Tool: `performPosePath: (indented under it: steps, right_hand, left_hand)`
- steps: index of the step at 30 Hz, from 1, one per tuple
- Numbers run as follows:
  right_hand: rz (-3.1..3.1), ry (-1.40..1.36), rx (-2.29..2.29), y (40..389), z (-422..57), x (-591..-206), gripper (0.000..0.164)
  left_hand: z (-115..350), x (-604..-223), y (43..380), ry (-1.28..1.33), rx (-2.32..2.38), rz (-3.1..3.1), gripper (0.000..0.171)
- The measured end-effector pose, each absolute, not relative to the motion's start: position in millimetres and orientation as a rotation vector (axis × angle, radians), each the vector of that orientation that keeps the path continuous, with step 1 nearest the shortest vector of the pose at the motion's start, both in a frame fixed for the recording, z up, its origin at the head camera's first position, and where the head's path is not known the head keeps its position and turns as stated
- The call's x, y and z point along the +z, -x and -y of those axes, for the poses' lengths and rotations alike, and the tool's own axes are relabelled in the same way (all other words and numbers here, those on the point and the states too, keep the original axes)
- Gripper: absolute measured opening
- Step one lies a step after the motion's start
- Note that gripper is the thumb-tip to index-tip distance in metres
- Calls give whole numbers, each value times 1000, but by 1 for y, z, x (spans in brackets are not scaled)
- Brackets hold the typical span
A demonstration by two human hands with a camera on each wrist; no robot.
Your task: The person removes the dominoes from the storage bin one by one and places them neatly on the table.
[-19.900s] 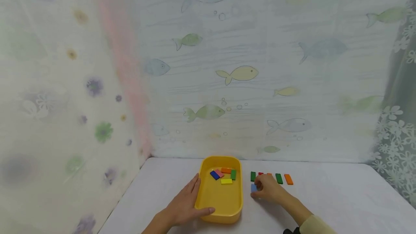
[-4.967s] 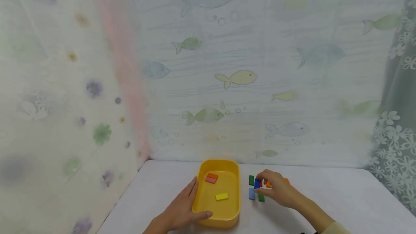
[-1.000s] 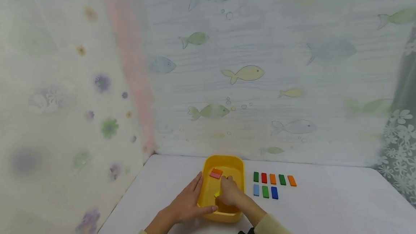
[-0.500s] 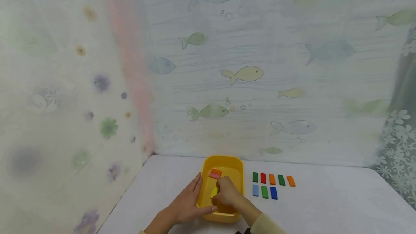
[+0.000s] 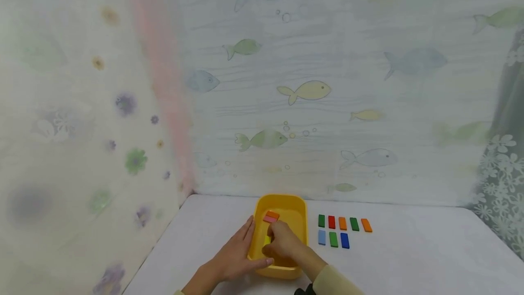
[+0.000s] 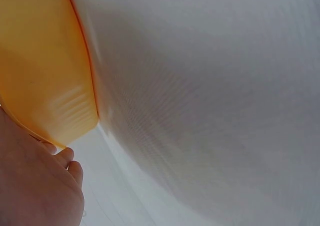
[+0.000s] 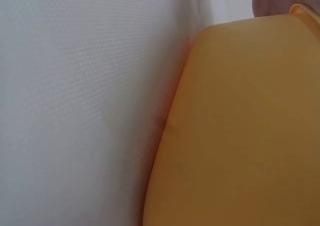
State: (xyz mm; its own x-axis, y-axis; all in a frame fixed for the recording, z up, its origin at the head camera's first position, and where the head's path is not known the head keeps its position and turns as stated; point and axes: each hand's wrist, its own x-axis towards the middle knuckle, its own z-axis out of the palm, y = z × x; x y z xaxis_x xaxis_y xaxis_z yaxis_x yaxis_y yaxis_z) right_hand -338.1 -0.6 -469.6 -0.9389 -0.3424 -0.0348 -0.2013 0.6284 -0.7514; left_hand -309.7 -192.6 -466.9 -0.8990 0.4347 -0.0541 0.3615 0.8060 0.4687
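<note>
A yellow plastic tub (image 5: 280, 273) stands on the table in the head view. My left hand (image 5: 235, 255) holds its near left corner, long fingers along the outer wall and thumb over the near rim. Inside the tub, my right hand (image 5: 285, 242) pinches a small flat yellow block (image 5: 267, 240), which is partly hidden by the fingers. Farther back in the tub lie an orange block (image 5: 273, 214) and a pink block (image 5: 270, 219), side by side. In the left wrist view, fingers of the left hand (image 6: 40, 181) are at the tub's rim.
Right of the tub, flat blocks lie in two rows. The back row has a green block (image 5: 321, 221), a red block (image 5: 331, 222) and several more. In front are light blue (image 5: 321, 237), green (image 5: 333, 239) and dark blue (image 5: 345, 241) blocks. A fish-patterned curtain hangs behind.
The dark blue block, in my right hand five seconds ago, now lies in the front row. My right hand has gripped the yellow block and shifted slightly left in the tub. The left hand stays.
</note>
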Motion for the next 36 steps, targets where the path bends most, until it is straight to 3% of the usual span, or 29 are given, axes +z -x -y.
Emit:
performPosePath:
  steps: [20, 36]
  right_hand:
    - [-2706, 618, -1456, 332, -14, -456, 34]
    - [-2699, 801, -1402, 312, -73, -428, 34]
  left_hand:
    - [189, -469, 310, -670, 695, -2830, 114]
    - [189, -469, 311, -581, 696, -2841, 117]
